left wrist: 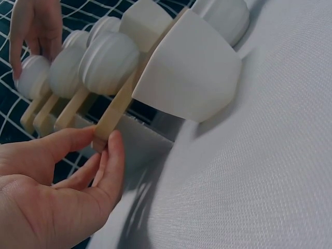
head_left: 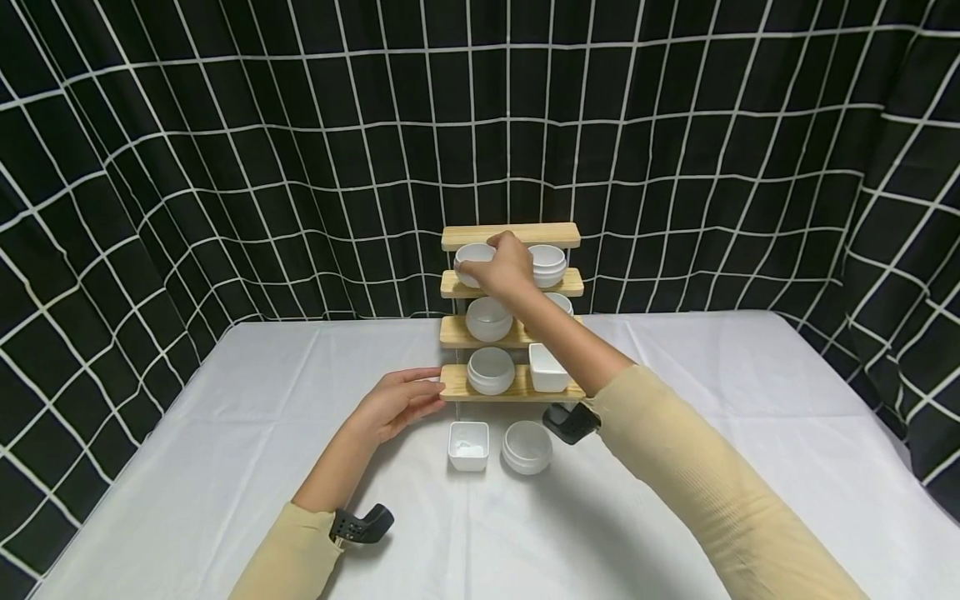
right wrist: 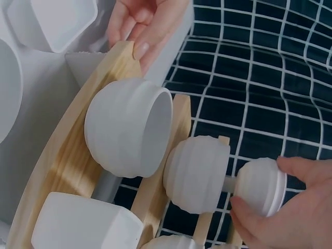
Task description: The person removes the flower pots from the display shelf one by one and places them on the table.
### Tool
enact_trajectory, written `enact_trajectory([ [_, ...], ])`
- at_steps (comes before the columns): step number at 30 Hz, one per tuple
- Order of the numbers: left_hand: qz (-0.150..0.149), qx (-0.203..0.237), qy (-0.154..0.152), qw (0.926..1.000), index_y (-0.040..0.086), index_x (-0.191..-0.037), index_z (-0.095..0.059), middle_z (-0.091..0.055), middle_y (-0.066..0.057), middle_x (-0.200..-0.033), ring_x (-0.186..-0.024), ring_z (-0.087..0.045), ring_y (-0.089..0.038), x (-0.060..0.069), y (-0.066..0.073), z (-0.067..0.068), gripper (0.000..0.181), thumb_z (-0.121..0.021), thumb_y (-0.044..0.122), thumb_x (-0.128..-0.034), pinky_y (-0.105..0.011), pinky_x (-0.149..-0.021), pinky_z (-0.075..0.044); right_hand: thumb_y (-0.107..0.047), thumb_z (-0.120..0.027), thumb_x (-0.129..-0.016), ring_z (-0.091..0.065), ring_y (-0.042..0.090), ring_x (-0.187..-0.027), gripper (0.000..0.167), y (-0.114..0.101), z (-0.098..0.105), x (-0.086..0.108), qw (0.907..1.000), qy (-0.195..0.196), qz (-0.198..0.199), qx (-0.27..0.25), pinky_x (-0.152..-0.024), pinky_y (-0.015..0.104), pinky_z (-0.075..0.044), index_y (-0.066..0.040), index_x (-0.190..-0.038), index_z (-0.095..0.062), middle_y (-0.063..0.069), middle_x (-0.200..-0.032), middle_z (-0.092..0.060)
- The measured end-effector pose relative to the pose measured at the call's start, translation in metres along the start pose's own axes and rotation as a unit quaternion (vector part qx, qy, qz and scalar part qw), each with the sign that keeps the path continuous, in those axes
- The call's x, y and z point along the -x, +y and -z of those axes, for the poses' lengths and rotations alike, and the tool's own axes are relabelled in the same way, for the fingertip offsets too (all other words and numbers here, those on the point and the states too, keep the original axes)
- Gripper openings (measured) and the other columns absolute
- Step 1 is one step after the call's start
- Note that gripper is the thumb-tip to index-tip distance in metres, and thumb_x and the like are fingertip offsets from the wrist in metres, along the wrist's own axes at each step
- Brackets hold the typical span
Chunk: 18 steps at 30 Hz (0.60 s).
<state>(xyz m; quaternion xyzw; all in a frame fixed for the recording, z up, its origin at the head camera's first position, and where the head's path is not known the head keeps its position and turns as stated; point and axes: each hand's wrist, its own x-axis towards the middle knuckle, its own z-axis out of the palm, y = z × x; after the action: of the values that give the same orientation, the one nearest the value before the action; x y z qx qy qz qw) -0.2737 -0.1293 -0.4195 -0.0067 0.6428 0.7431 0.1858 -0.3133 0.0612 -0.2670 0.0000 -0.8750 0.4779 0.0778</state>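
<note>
A stepped rack with wooden shelves stands on the white-covered table. My left hand pinches the left end of its lowest shelf between thumb and fingers, plain in the left wrist view. My right hand reaches up to the second shelf from the top and grips a round white bowl by its sides at the left. To the right of that hand sits another round bowl. Lower shelves carry more round bowls and a square white bowl; the right forearm partly covers one bowl.
In front of the rack, a square white bowl and a round white bowl stand on the white tablecloth. The top shelf bears nothing visible. A black cloth with a white grid hangs behind and at both sides.
</note>
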Motion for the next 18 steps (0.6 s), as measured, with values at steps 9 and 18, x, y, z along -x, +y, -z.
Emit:
enact_trajectory([
  [9,0.0,-0.001,-0.002,1.0,-0.014,-0.152,-0.044,-0.064,-0.021,-0.123,-0.088,-0.072,-0.01,-0.001,-0.001,0.001,0.05,-0.058,-0.005,-0.1043,-0.021,-0.089,-0.066,-0.021,-0.079,-0.095,-0.049,0.035,-0.138,0.066,0.002,0.006,0.007,0.9997,-0.005,-0.004,-0.023,-0.12,0.044,-0.048,0.003,-0.148,-0.05,0.021,-0.152,-0.051],
  [18,0.003,0.0,0.003,1.0,-0.013,-0.152,-0.044,-0.064,-0.022,-0.124,-0.088,-0.072,-0.01,-0.001,-0.001,0.001,0.05,-0.058,-0.005,-0.1043,-0.022,-0.089,-0.066,-0.019,-0.08,-0.094,-0.052,0.034,-0.132,0.066,0.002,0.01,0.011,0.9988,-0.012,0.005,-0.047,-0.115,0.043,-0.053,0.004,-0.149,-0.05,0.021,-0.152,-0.05],
])
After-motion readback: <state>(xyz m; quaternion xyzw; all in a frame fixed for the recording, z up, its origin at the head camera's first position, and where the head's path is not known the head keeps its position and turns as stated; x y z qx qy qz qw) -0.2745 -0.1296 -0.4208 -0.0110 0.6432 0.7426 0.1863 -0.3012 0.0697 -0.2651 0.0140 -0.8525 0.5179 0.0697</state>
